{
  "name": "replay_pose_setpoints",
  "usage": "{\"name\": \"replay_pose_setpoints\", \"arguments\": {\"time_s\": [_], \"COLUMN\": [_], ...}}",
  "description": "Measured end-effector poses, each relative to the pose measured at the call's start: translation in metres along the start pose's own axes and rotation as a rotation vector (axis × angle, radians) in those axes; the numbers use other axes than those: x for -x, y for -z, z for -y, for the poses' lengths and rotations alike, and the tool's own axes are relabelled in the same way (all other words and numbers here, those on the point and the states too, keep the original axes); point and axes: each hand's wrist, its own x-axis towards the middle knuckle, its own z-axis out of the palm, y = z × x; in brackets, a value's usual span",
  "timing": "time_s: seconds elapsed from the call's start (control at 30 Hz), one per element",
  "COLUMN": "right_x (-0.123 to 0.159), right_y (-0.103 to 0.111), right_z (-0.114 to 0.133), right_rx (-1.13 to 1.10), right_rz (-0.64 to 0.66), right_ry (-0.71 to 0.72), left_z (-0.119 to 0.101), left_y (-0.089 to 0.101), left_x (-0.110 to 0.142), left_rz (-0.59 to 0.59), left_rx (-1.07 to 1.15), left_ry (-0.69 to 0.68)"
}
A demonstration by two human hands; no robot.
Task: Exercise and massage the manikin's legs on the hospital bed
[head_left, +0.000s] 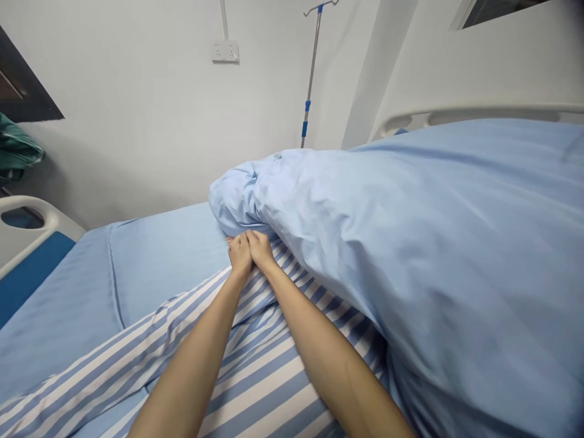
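My left hand (239, 252) and my right hand (261, 248) lie side by side, touching each other, at the far end of a blue-and-white striped cloth (269, 371) spread on the bed. Both hands press down with fingers curled at the cloth's edge, right where a bulky light-blue duvet (410, 243) begins. The fingertips are tucked under the duvet's fold, so what they grip is partly hidden. The duvet is heaped along the right side of the bed and overlaps the striped cloth.
A light-blue sheet (150, 261) covers the mattress on the left. A white and blue bed rail (27, 243) stands at the left edge, a headboard (456, 115) at the back right. An IV pole (311, 73) and wall socket (225, 51) are behind.
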Motion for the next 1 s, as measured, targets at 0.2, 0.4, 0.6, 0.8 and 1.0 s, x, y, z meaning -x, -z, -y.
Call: {"name": "replay_pose_setpoints", "arguments": {"time_s": [0.2,0.4,0.6,0.8,1.0], "right_x": [0.001,0.004,-0.004,-0.016,-0.015], "right_y": [-0.001,0.013,0.023,0.021,0.019], "right_z": [0.002,0.027,0.017,-0.012,-0.014], "right_rx": [0.121,0.56,0.626,0.545,0.718], "right_rz": [-0.005,-0.025,0.032,0.208,0.211], "right_ry": [0.013,0.261,0.308,0.152,0.132], "left_z": [0.012,0.01,0.015,0.016,0.019], "left_y": [0.002,0.003,-0.001,0.025,0.187], "left_x": [0.002,0.005,0.005,0.01,0.047], "left_rz": [0.082,0.127,0.147,0.271,0.276], "left_rx": [-0.005,-0.075,-0.102,0.067,-0.043], "left_ry": [-0.003,-0.01,-0.037,0.098,0.219]}}
